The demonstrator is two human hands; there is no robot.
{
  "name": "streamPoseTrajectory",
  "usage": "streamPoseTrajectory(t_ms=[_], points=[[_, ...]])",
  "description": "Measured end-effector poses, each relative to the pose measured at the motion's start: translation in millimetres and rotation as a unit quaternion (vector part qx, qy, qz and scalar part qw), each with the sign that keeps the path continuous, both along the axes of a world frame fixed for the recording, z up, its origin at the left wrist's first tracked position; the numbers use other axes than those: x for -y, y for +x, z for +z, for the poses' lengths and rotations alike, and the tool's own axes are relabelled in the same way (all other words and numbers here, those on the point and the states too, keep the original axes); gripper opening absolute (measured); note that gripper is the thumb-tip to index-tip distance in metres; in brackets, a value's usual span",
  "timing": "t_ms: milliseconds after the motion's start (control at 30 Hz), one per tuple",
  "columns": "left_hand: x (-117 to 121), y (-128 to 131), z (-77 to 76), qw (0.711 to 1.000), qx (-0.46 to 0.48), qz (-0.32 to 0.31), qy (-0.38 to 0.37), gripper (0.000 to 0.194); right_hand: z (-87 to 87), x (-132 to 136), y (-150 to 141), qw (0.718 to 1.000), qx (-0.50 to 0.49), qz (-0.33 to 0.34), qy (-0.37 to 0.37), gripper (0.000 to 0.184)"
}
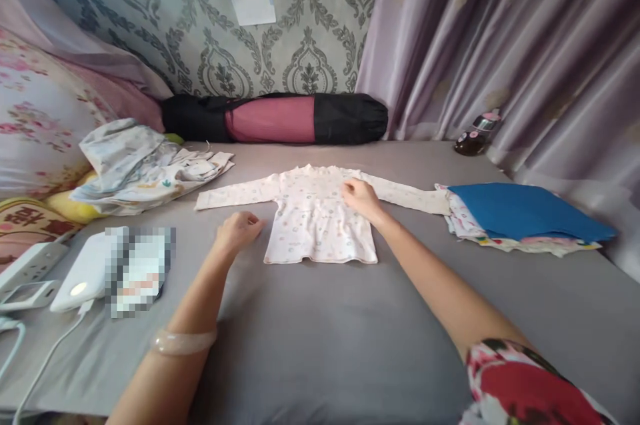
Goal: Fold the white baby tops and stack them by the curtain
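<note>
A small white long-sleeved shirt (310,228) with a fine print lies flat, its sleeves stretched out to both sides and its collar away from me. My right hand (361,198) is over the upper right of the shirt, fingers curled in, with no cloth bunched in them; whether the fingertips touch the fabric is hard to see. Left of the shirt's body, just below its left sleeve, my left hand (240,233) hovers or rests with bent, closed fingers and nothing visible in them.
A folded pile of clothes with a blue piece (530,211) on top sits right, touching the right sleeve's end. Crumpled printed clothes (145,165) lie left. Nearer are a white power bank (87,271), a power strip (35,268) and cables. Behind lies a black-and-maroon roll (273,119); a dark bottle (475,138) stands by the curtain.
</note>
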State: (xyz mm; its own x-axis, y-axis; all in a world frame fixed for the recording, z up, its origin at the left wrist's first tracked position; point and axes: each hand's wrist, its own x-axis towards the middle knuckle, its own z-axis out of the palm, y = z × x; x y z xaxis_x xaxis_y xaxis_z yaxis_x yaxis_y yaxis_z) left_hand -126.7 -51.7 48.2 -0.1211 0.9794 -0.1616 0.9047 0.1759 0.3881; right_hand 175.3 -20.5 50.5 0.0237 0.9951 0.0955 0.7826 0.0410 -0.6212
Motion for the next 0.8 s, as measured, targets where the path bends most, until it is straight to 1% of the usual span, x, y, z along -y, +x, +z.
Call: streamPoseTrajectory(t_ms=[67, 100, 167, 233, 367, 433, 533, 667, 800], points=[[15.4, 6.8, -1.3, 0.999, 0.002, -0.015, -0.031, 0.029, -3.4, 30.1, 31.8, 0.997, 0.068, -0.029, -0.020, 0.026], [22.3, 10.3, -2.0, 0.999, 0.002, -0.020, -0.036, 0.030, -6.0, 44.4, 42.9, 0.994, 0.097, -0.036, -0.036, 0.030], [34.2, 17.3, -3.6, 0.999, 0.006, -0.026, -0.030, 0.032, -10.7, 70.7, 54.5, 0.987, 0.137, -0.041, -0.078, 0.035], [43.0, 23.4, -5.8, 0.999, 0.006, -0.021, -0.029, 0.034, -12.6, 93.2, 53.7, 0.982, 0.147, -0.045, -0.113, 0.035], [52.6, 29.7, -8.5, 0.999, -0.004, -0.016, -0.032, 0.034, -7.6, 125.8, 34.8, 0.974, 0.160, -0.055, -0.148, 0.034], [55.7, 30.1, -7.8, 0.999, 0.011, -0.025, -0.029, 0.032, -4.8, 135.3, 26.5, 0.971, 0.172, -0.059, -0.152, 0.031], [59.5, 29.7, -4.8, 0.999, 0.040, -0.025, -0.026, 0.030, -4.5, 141.2, 21.9, 0.972, 0.170, -0.064, -0.146, 0.025], [61.0, 27.0, -3.3, 0.996, 0.083, -0.012, -0.014, 0.027, -7.6, 139.3, 27.0, 0.979, 0.137, -0.064, -0.138, 0.025], [58.5, 18.5, -5.0, 0.997, 0.083, 0.000, -0.004, 0.026, -7.9, 134.1, 37.5, 0.982, 0.115, -0.057, -0.137, 0.026]])
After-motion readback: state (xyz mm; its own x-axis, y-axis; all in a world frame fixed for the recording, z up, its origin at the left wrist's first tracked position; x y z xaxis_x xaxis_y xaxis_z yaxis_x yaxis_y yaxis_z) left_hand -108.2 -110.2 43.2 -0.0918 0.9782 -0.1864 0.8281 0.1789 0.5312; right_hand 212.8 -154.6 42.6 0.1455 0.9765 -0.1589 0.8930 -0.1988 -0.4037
